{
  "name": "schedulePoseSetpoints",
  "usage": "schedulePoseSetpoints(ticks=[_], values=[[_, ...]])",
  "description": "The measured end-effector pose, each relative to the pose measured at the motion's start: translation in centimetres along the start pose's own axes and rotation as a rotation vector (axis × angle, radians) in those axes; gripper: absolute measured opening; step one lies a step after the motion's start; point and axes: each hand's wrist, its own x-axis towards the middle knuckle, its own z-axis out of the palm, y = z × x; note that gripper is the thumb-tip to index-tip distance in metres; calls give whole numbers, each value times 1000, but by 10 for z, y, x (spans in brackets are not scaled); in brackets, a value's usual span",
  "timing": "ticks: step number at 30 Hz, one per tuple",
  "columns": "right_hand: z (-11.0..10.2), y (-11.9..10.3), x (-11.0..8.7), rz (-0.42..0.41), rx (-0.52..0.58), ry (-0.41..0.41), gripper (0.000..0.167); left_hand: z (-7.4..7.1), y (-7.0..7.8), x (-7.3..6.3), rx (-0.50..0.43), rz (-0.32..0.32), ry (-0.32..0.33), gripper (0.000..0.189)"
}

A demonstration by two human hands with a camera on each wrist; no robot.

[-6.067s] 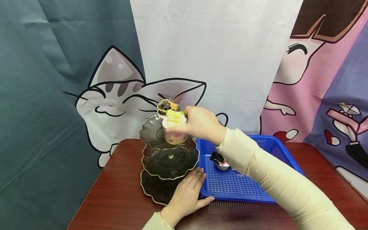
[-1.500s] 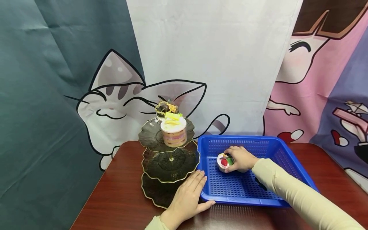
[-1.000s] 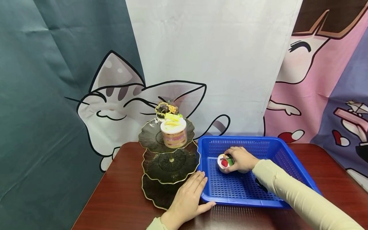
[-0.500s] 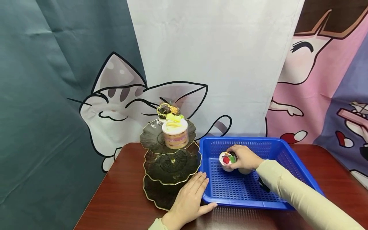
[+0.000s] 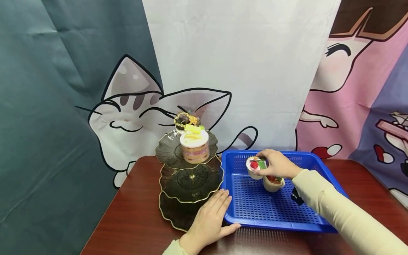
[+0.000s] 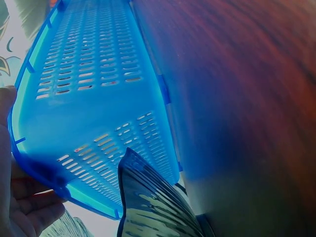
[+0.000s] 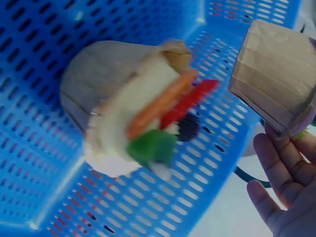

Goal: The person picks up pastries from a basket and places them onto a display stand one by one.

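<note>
In the head view my right hand pinches a small cupcake with white cream, a red berry and a green piece on top. It is raised above the floor of the blue basket. Just below that hand, a second cupcake with red and green topping stands in the basket; the right wrist view shows its pale wrapper and orange and red strips. My left hand rests at the basket's near left corner, fingers straight along the side and thumb at the front.
Left of the basket stands a three-tier dark stand with gold edges. Its top tier carries a layered cream cup with yellow topping and a chocolate-topped dessert behind. A black piece is partly hidden by the right sleeve.
After placing the yellow-topped cup on the top tier, my right hand moved into the basket and gripped the berry cupcake. It has now lifted it, uncovering the second cupcake. My left hand stays put.
</note>
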Motion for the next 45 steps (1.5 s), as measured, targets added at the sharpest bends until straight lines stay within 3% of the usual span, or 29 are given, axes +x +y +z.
schedulePoseSetpoints(ticks=[13, 21, 32, 45], values=[[-28, -17, 5, 17, 19, 14, 57, -1, 0, 0, 5, -6, -10, 73], [-41, -41, 9, 11, 55, 20, 58, -1, -1, 1, 9, -5, -11, 73], [-46, -72, 13, 0, 82, 36, 59, -2, 0, 1, 2, -23, -33, 72], [-41, -103, 16, -24, 152, 56, 57, 0, 0, 1, -8, -6, -1, 70]])
